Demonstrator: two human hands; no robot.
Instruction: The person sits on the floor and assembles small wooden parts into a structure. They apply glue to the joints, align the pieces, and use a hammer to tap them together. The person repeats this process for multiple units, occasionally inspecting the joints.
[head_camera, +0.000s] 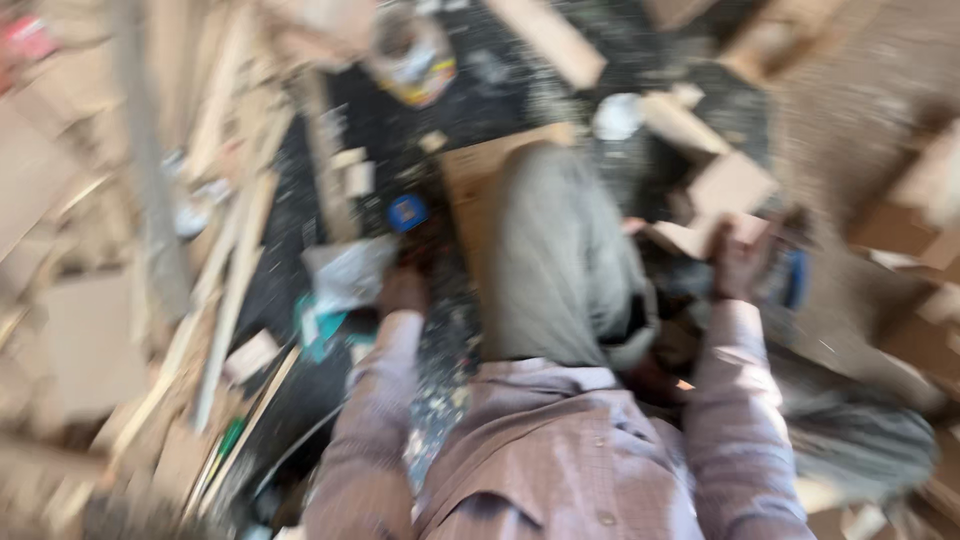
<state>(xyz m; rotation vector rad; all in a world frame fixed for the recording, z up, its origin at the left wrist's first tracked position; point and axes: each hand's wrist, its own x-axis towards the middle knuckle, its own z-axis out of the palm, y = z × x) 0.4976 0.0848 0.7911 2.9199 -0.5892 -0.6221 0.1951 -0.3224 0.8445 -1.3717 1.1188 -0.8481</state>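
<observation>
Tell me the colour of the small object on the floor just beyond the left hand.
Blue; the small object shows, blurred, in the head view, just beyond the left hand.

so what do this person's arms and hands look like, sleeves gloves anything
Both arms are in long sleeves of a pale pinkish-lilac shirt with a fine check, collar and buttons showing below. The left hand and right hand are bare, no gloves. The picture is too blurred to show rings or a watch.

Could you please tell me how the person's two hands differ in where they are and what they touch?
The left hand reaches down to the floor beside a pale bag; the right hand is raised at a light wood piece. Blur hides both grips. Both arms wear the same pale checked sleeves.
</observation>
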